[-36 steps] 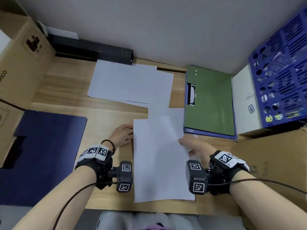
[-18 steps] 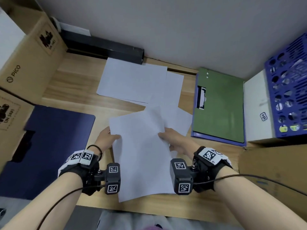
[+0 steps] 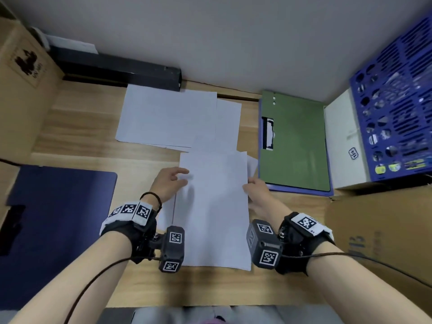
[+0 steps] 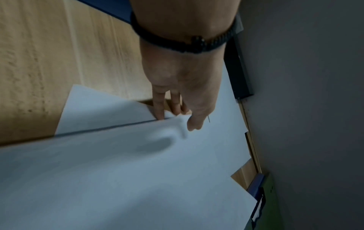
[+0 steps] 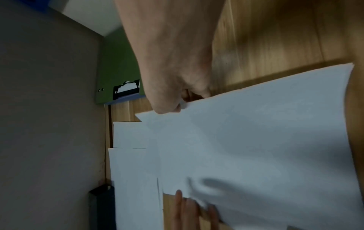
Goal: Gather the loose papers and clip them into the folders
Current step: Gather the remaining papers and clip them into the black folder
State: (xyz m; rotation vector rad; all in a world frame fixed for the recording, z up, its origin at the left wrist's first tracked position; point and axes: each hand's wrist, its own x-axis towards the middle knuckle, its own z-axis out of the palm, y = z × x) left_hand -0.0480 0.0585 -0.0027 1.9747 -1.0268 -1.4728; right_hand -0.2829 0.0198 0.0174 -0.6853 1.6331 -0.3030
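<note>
A thin stack of white sheets (image 3: 215, 206) lies lengthwise at the middle of the wooden desk (image 3: 77, 141), between both hands. My left hand (image 3: 181, 177) pinches its left edge near the far corner, thumb on top and fingers underneath (image 4: 159, 109). At the right edge my right hand (image 3: 249, 183) pinches the stack (image 5: 256, 140), fingers curled below. More loose sheets (image 3: 168, 115) lie spread at the back. A green folder (image 3: 299, 148) with a black clip (image 3: 267, 133) lies to the right. A dark blue folder (image 3: 58, 218) lies to the left.
Cardboard boxes stand at the left (image 3: 21, 90) and the near right (image 3: 378, 230). A white box (image 3: 343, 136) and a blue perforated basket (image 3: 397, 101) sit behind the green folder. A black bar (image 3: 117, 69) runs along the grey wall.
The held sheets swung from tilted back to straight and shifted right, toward the green folder. Both hands kept their hold on the edges and moved with them.
</note>
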